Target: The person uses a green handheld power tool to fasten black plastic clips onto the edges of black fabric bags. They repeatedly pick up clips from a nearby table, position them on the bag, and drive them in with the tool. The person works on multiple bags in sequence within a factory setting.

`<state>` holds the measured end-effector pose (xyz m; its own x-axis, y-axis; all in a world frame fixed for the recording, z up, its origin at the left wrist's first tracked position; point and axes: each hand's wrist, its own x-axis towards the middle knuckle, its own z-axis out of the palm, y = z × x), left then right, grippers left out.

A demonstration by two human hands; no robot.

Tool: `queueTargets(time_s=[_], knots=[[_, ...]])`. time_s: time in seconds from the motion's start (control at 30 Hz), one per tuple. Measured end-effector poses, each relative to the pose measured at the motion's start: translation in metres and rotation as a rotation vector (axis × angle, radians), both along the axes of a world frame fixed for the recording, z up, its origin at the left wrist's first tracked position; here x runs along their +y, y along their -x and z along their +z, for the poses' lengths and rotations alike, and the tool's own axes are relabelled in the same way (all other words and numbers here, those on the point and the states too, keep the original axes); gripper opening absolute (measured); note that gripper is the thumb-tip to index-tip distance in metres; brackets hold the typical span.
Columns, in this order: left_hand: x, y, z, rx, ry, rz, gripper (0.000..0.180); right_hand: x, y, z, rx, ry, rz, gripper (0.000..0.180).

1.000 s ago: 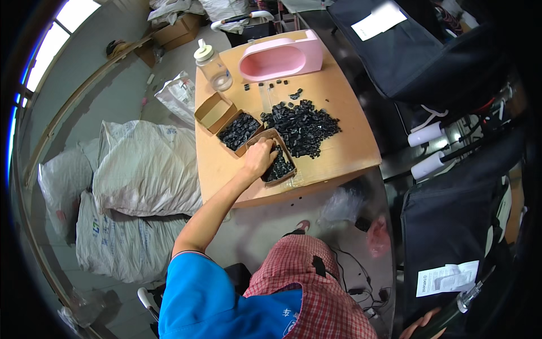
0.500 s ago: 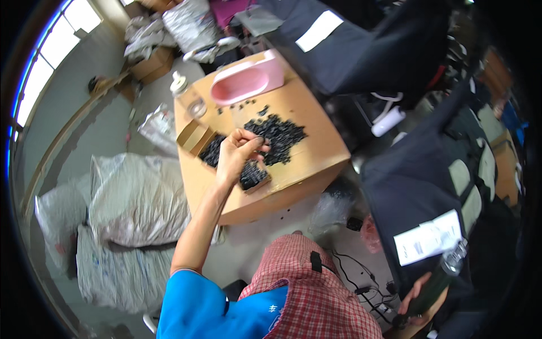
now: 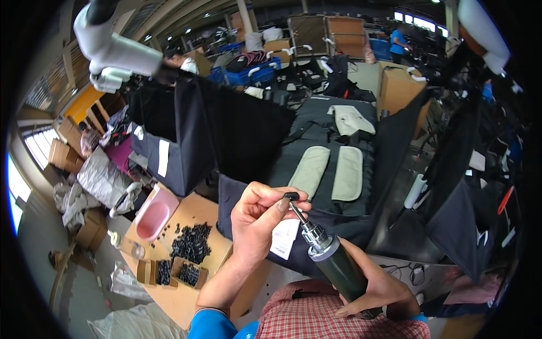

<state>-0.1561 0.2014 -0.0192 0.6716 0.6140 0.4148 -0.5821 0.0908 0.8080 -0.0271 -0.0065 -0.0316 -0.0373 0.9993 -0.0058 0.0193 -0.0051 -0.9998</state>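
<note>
Between thumb and fingertips, my left hand [image 3: 253, 220] pinches a small black piece [image 3: 291, 196], which sits at the tip of a thin metal bit. That bit belongs to a power screwdriver [image 3: 341, 270] with a dark green body and silver collar. My right hand [image 3: 379, 282] is wrapped round its body, so the screwdriver points up and to the left. Both hands are in front of a black fabric piece [image 3: 323, 133] with pale green pads [image 3: 348, 174]. A white printed sheet [image 3: 284, 236] shows partly behind my left hand.
At left, a cardboard-topped surface [image 3: 221, 226] bears a pile of small black pieces [image 3: 191, 243], small cardboard boxes [image 3: 189, 273], a pink holder [image 3: 155, 217] and a clear bottle [image 3: 116, 238]. Black fabric panels [image 3: 195, 124] stand around. Other people [image 3: 398, 42] are in the background.
My view has turned up and right, from the cardboard surface to the black fabric. My left hand has left the pile with a black piece, and the screwdriver's bit is now at it.
</note>
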Motion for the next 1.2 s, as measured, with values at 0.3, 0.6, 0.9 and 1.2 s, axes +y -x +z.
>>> queueTargets(time_s=[0.3,0.6,0.9,1.2], knots=[[-0.026,-0.028,0.005,-0.074,-0.325,0.091,0.012,-0.029,-0.018,-0.002,-0.095,-0.01,-0.075,0.116],[-0.027,-0.031,0.048,-0.001,-1.121,0.261,0.02,-0.029,-0.012,-0.023,-0.158,-0.117,-0.27,0.123],[-0.095,-0.111,0.042,0.102,-0.588,-0.345,0.058,-0.014,-0.062,-0.021,-0.08,-0.667,-0.925,0.09],[-0.069,-0.166,0.04,0.002,-0.637,0.167,0.053,0.053,-0.126,0.033,-0.637,-0.738,-1.362,0.09]])
